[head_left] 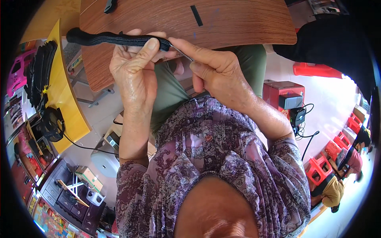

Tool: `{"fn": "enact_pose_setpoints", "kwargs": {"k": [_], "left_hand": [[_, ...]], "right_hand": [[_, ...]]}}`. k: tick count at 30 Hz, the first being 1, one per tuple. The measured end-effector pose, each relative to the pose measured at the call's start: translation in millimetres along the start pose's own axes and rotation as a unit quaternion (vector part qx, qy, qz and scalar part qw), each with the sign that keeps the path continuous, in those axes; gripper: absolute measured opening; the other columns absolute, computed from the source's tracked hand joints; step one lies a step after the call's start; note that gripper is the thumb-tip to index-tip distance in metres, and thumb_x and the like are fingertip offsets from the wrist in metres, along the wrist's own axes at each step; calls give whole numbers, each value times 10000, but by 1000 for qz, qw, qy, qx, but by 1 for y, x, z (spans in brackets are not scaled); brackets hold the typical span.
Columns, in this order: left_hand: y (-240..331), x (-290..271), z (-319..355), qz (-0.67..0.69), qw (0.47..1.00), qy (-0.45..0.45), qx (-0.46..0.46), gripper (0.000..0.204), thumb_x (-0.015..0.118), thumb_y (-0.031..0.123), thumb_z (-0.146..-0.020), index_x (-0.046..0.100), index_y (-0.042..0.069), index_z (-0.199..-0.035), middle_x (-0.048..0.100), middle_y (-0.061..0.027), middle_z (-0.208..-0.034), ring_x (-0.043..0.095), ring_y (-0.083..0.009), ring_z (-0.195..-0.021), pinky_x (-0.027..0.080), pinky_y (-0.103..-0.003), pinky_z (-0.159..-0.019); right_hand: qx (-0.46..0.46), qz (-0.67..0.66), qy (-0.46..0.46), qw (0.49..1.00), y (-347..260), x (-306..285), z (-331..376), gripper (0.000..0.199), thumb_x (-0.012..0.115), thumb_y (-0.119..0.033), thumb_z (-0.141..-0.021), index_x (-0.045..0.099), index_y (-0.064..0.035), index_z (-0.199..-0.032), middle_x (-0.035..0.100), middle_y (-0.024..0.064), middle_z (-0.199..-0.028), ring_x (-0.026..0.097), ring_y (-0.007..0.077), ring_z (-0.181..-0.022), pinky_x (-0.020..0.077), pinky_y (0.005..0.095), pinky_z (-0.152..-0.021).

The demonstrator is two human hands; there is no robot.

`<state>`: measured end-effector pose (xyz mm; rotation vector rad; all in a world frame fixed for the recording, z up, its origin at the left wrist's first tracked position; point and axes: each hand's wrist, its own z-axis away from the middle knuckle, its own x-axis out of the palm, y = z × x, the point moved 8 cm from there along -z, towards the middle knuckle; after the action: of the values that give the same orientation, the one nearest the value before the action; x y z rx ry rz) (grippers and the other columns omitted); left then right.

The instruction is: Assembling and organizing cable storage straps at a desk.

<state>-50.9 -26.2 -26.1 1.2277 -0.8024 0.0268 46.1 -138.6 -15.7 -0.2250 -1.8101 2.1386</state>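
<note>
A long, soft black fabric piece [113,39] lies across my left hand [137,69], which is closed around its right part with the thumb pressed on top. Its left end is rounded and sticks out past the fingers. Lengthwise ridges show near the right end. My right hand [220,71] is closed on a thin metal tool [182,52], index finger stretched along it. The tool's tip meets the fabric's right end; its exact kind is hard to make out. Both hands are above my lap at the near edge of the brown wooden table [246,23].
A short black strip [196,15] and a dark object [110,6] lie on the table. On the left, a yellow board [69,99] carries black strips [40,71] and a small black fan [52,123]. A red box [278,93] with cables stands right; red stools [318,169] and people are farther off.
</note>
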Motion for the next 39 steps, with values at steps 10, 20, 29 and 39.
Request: {"fn": "enact_pose_setpoints", "kwargs": {"k": [10, 20, 29, 39], "left_hand": [[-23, -9, -8, 78, 992, 38, -89, 167, 593, -37, -816, 542, -7, -972, 635, -198, -891, 652, -261, -704, 582, -351, -612], [-12, -10, -3, 39, 997, 69, -16, 198, 620, -54, -788, 534, -27, -965, 635, -199, -875, 649, -228, -703, 584, -320, -587], [1, 0, 2, -10, 996, 64, 58, 246, 657, -75, -747, 535, -35, -957, 653, -195, -842, 650, -208, -650, 585, -319, -568], [7, -8, 5, -59, 995, 53, 64, 243, 658, -94, -735, 540, -57, -944, 649, -190, -835, 647, -216, -634, 581, -308, -566]], "right_hand": [[-23, 11, 31, 999, 1, -1, -2, 432, 444, 57, -867, 549, -134, -1241, 468, -49, -637, 383, 32, -527, 387, 189, -499], [78, -29, -16, 996, 7, 6, -1, 411, 443, -64, -927, 434, -117, -1335, 571, 43, -677, 430, 28, -449, 373, 167, -416], [-129, 29, 29, 991, -1, 7, -7, 413, 461, -68, -930, 440, -145, -1335, 568, 31, -695, 425, 31, -446, 381, 170, -416], [104, -108, -84, 985, 16, 9, -11, 403, 480, -43, -887, 520, -159, -1271, 589, 17, -673, 437, 38, -430, 362, 174, -407]]}}
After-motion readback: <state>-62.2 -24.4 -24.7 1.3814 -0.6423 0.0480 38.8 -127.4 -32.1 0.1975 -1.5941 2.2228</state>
